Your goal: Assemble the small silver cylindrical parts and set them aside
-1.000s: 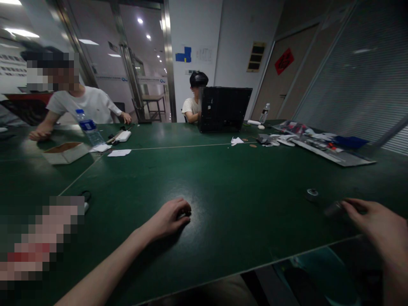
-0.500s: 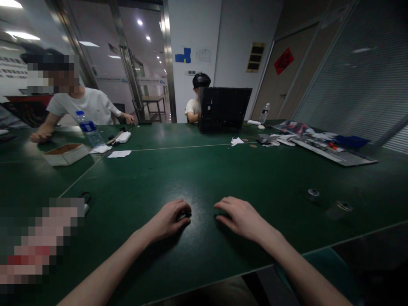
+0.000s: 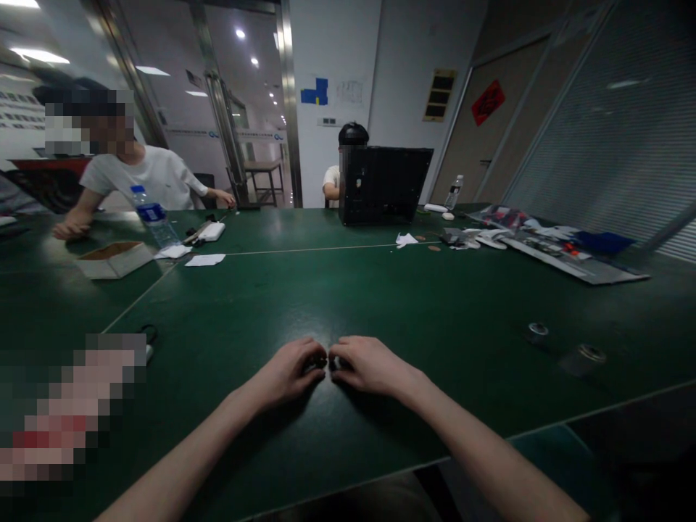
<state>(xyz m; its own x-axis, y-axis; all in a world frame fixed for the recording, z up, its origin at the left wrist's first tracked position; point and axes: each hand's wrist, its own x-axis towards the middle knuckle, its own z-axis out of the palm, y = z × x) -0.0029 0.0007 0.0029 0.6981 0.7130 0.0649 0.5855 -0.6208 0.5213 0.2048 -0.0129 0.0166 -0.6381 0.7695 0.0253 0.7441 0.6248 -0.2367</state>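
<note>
Two bare hands sit low over the dark green workbench (image 3: 413,304), well in front of the black computer case (image 3: 383,186). The left hand (image 3: 288,366) and the right hand (image 3: 370,365) are curled and close together, their fingertips just apart or barely touching. A small dark bit (image 3: 325,362) shows at the fingertips, too small to name, and I cannot tell whether the hands are gripping it.

Two short metal rings (image 3: 537,333) stand to the near right of the case, well apart from the hands. Farther right of the case lies a spread of printed sheets and scraps (image 3: 554,246), with a water bottle (image 3: 453,192) just beside the case. To its left are a shallow cardboard box (image 3: 114,261), a blue-labelled water bottle (image 3: 153,225), loose paper (image 3: 205,259) and a white device (image 3: 212,231). One co-worker (image 3: 353,134) sits behind the case, and another in a white T-shirt (image 3: 135,177) leans on the bench far to its left.
</note>
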